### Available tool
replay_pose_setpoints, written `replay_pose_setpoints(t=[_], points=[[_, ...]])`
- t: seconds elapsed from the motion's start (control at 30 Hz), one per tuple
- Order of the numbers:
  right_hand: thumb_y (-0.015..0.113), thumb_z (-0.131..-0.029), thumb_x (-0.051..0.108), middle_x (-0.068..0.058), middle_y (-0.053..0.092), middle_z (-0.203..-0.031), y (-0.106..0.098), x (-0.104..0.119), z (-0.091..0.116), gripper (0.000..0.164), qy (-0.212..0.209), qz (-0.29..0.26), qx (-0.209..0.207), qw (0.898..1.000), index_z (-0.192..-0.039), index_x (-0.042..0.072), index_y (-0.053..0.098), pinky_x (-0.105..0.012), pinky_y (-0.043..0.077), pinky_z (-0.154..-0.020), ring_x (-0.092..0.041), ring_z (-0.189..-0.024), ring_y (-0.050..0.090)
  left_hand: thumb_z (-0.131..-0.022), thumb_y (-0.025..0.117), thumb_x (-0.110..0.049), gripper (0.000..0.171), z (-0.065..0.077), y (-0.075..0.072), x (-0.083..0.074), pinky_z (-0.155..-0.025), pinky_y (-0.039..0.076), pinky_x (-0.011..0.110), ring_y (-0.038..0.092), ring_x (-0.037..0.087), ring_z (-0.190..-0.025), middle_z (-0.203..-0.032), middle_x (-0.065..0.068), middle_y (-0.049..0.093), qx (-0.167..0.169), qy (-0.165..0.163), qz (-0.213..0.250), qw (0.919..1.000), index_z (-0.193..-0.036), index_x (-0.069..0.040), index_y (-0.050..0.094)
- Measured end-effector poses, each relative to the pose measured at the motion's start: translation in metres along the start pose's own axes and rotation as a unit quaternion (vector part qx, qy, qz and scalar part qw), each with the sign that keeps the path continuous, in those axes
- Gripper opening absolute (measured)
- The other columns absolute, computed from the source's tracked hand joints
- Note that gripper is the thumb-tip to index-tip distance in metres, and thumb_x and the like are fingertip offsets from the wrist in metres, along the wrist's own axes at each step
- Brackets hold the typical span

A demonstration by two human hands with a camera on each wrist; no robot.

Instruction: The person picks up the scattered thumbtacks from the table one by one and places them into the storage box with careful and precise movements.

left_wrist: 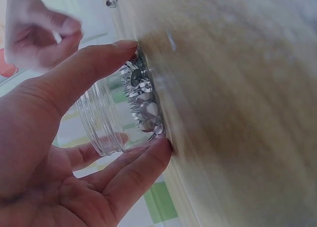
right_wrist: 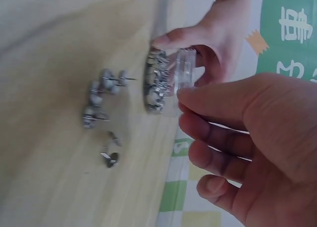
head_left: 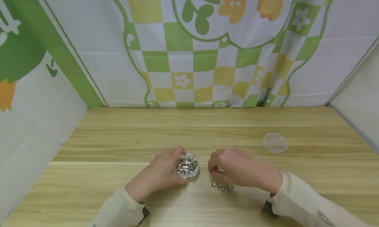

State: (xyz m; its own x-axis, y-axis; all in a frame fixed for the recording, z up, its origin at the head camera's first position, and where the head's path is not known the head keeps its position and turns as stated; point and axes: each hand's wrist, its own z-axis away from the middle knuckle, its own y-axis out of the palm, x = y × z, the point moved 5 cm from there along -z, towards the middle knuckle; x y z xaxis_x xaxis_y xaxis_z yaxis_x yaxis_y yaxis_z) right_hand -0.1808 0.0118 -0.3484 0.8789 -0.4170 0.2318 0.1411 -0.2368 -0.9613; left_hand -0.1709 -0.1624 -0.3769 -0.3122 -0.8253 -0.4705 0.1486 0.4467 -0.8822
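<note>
My left hand [head_left: 166, 170] grips a small clear round jar [head_left: 194, 178] that stands upright on the table, with the thumb on the near side and the fingers around the far side. Silver thumbtacks [left_wrist: 143, 103] fill the jar's lower part. To the right of the jar, my right hand [head_left: 235, 166] hovers low with bent fingers, the thumb [right_wrist: 208, 98] close against the index finger. Whether a tack is between those fingertips I cannot tell. Several loose thumbtacks [head_left: 226, 189] lie in a short row just below that hand, and a single tack [head_left: 214, 185] lies left of them.
A clear round lid [head_left: 275, 143] lies flat on the table toward the back right. The wooden table [head_left: 133, 135] ends at a patterned cloth [head_left: 180, 62] at the back, and pale panels flank it on both sides.
</note>
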Motion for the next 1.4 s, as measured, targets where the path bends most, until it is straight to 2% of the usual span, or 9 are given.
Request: replay_pose_setpoints(t=[0.17, 0.3, 0.47, 0.6, 0.7, 0.9, 1.13, 1.33, 1.4], points=[[0.072, -0.081, 0.013, 0.009, 0.061, -0.071, 0.01, 0.003, 0.007, 0.006, -0.004, -0.001, 0.037, 0.999, -0.077, 0.017, 0.071, -0.024, 0.055, -0.056, -0.002, -0.065, 0.054, -0.054, 0.089, -0.025, 0.07, 0.0, 0.0, 0.0, -0.082, 0.057, 0.056, 0.063, 0.039, -0.093, -0.108, 0.019, 0.068, -0.005, -0.001, -0.002, 1.0, -0.114, -0.007, 0.056], [0.072, -0.081, 0.012, 0.01, 0.061, -0.072, 0.018, 0.003, 0.009, 0.008, 0.01, -0.002, 0.057, 0.998, -0.076, 0.018, 0.071, -0.024, 0.055, -0.056, -0.002, -0.065, 0.053, -0.054, 0.089, -0.026, 0.071, -0.001, 0.001, 0.0, -0.084, 0.057, 0.057, 0.063, 0.039, -0.095, -0.109, 0.02, 0.068, -0.006, -0.001, -0.003, 1.0, -0.114, -0.008, 0.056], [0.071, -0.081, 0.01, 0.011, 0.061, -0.069, 0.022, 0.005, 0.01, 0.012, 0.016, 0.002, 0.057, 0.998, -0.072, 0.018, 0.07, -0.023, 0.055, -0.054, -0.001, -0.062, 0.053, -0.055, 0.089, -0.026, 0.072, -0.001, 0.002, 0.0, -0.084, 0.056, 0.057, 0.063, 0.039, -0.096, -0.11, 0.02, 0.068, -0.004, 0.002, -0.003, 1.0, -0.115, -0.008, 0.055], [0.07, -0.08, 0.009, 0.012, 0.055, -0.065, 0.022, 0.006, 0.008, 0.016, 0.013, 0.005, 0.058, 0.998, -0.068, 0.02, 0.067, -0.02, 0.049, -0.049, -0.001, -0.057, 0.048, -0.055, 0.089, -0.026, 0.072, -0.002, 0.003, -0.001, -0.084, 0.056, 0.057, 0.063, 0.039, -0.095, -0.11, 0.02, 0.068, -0.006, 0.003, -0.004, 1.0, -0.115, -0.008, 0.055], [0.071, -0.079, 0.01, 0.012, 0.056, -0.066, 0.013, 0.007, 0.004, 0.015, 0.011, -0.009, 0.043, 0.999, -0.069, 0.02, 0.067, -0.021, 0.049, -0.049, -0.002, -0.059, 0.049, -0.055, 0.089, -0.027, 0.071, -0.002, 0.004, -0.001, -0.083, 0.057, 0.056, 0.063, 0.038, -0.093, -0.109, 0.02, 0.068, -0.004, 0.007, -0.001, 1.0, -0.114, -0.007, 0.055], [0.071, -0.081, 0.01, 0.008, 0.065, -0.073, -0.019, 0.018, -0.022, 0.005, -0.01, -0.028, -0.04, 0.999, -0.079, 0.014, 0.072, -0.024, 0.057, -0.057, -0.007, -0.066, 0.059, -0.056, 0.088, -0.027, 0.068, -0.001, 0.003, 0.0, -0.078, 0.058, 0.05, 0.063, 0.031, -0.089, -0.105, 0.015, 0.068, -0.004, 0.011, -0.002, 0.9999, -0.112, -0.009, 0.055], [0.069, -0.085, 0.014, 0.008, 0.064, -0.077, -0.006, 0.026, -0.053, 0.005, -0.012, -0.016, -0.034, 0.999, -0.081, 0.016, 0.072, -0.021, 0.054, -0.057, -0.002, -0.067, 0.054, -0.057, 0.088, -0.028, 0.065, -0.001, 0.004, 0.0, -0.076, 0.058, 0.048, 0.062, 0.027, -0.086, -0.099, 0.01, 0.067, -0.009, 0.033, -0.005, 0.9994, -0.109, -0.01, 0.054], [0.07, -0.085, 0.012, 0.005, 0.07, -0.084, -0.002, 0.027, -0.062, 0.005, -0.027, -0.026, -0.032, 0.999, -0.085, 0.014, 0.074, -0.024, 0.058, -0.065, -0.004, -0.075, 0.059, -0.058, 0.088, -0.029, 0.081, -0.001, 0.004, 0.001, -0.084, 0.056, 0.052, 0.062, 0.031, -0.094, -0.105, 0.013, 0.068, -0.007, 0.022, 0.0, 0.9997, -0.125, -0.003, 0.052], [0.072, -0.084, 0.012, 0.004, 0.07, -0.083, -0.002, 0.027, -0.061, 0.005, -0.031, -0.023, -0.035, 0.999, -0.086, 0.013, 0.075, -0.024, 0.058, -0.065, -0.005, -0.074, 0.06, -0.057, 0.088, -0.029, 0.077, -0.001, 0.004, 0.001, -0.083, 0.056, 0.052, 0.062, 0.031, -0.093, -0.104, 0.012, 0.068, -0.004, 0.02, -0.004, 0.9998, -0.122, -0.005, 0.054]])
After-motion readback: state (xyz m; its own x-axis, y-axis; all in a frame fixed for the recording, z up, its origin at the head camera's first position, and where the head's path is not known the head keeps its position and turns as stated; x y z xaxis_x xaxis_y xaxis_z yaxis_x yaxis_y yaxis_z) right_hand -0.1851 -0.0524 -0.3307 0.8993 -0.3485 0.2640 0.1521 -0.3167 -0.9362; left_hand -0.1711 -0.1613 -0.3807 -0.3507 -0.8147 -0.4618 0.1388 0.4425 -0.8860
